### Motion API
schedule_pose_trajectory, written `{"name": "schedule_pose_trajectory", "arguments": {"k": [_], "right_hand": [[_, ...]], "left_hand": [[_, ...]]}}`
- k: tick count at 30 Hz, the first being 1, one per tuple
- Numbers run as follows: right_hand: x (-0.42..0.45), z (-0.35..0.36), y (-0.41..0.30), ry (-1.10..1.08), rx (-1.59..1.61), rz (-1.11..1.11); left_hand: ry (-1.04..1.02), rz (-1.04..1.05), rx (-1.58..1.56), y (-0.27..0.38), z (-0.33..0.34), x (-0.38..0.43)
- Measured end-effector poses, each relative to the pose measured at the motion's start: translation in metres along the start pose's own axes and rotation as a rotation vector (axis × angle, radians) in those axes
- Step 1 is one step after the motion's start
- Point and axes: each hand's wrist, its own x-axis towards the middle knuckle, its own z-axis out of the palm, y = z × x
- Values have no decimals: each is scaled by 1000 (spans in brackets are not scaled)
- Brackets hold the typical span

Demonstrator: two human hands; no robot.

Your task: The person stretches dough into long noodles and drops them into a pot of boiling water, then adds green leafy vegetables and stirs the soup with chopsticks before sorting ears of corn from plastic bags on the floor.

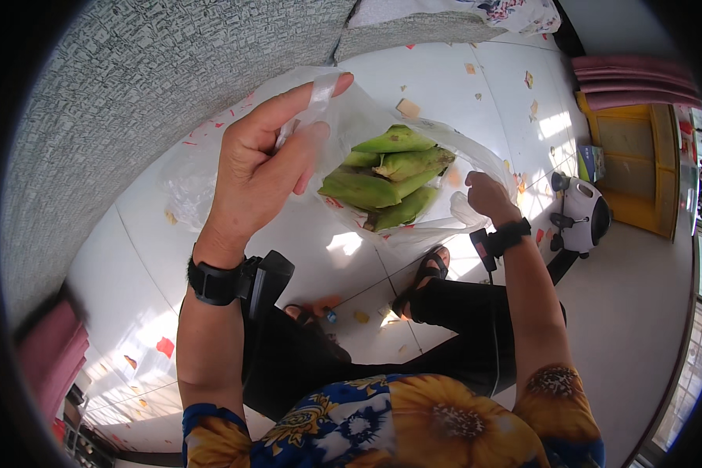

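Observation:
Several ears of corn in green husks [380, 181] lie heaped inside a thin, translucent plastic bag [409, 231]. My left hand [263, 152] holds one handle of the bag, which loops over the raised index finger. On the opposite side, my right hand [491, 196] is closed on the bag's edge, with the plastic bunched beside the fingers. Between the two hands the mouth of the bag is spread, and the corn shows through it. Another crumpled clear plastic bag [193, 190] appears to lie left of my left hand.
A grey patterned sofa [169, 64] borders the floor at the upper left. Scraps of paper and a tan piece [408, 108] litter the white tiles. To the right stand a white and black robot-shaped toy [582, 213] and a yellow cabinet [637, 169]. My sandalled feet are below the bag.

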Motion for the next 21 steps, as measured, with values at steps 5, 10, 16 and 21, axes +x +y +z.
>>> {"name": "schedule_pose_trajectory", "arguments": {"k": [5, 10, 16, 21], "right_hand": [[25, 19, -66, 268, 142, -280], [37, 52, -108, 262, -243, -351], [43, 41, -101, 153, -175, -89], [48, 45, -63, 165, 160, -34]], "left_hand": [[-10, -118, 33, 7, 2, 3], [15, -126, 81, 14, -3, 0], [40, -132, 107, 15, -11, -4], [12, -139, 87, 15, -2, -1]]}}
